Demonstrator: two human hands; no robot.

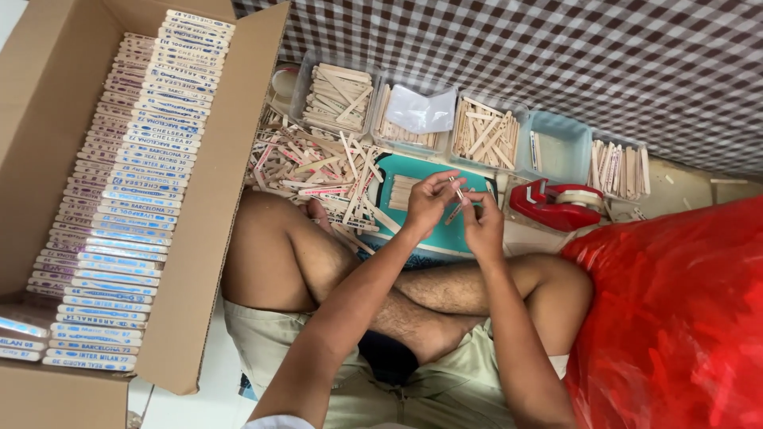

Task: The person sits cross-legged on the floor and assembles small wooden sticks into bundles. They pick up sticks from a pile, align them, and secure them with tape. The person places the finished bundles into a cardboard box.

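Both hands, left hand (429, 202) and right hand (482, 225), pinch one small stick (457, 191); cardboard box (48, 119) nearly full, loose stick pile (318, 171) remains.

Open brown cardboard box (218, 206) at left, flaps spread, packed with rows of flat sticks bearing blue-and-white printed labels (131, 191). Small clear plastic bag (421, 111) in a tub along the checked cloth's edge. Big red plastic bag (675, 318) at lower right.

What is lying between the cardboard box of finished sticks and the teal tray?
In the head view, a loose heap of wooden sticks lies between the cardboard box and teal tray.
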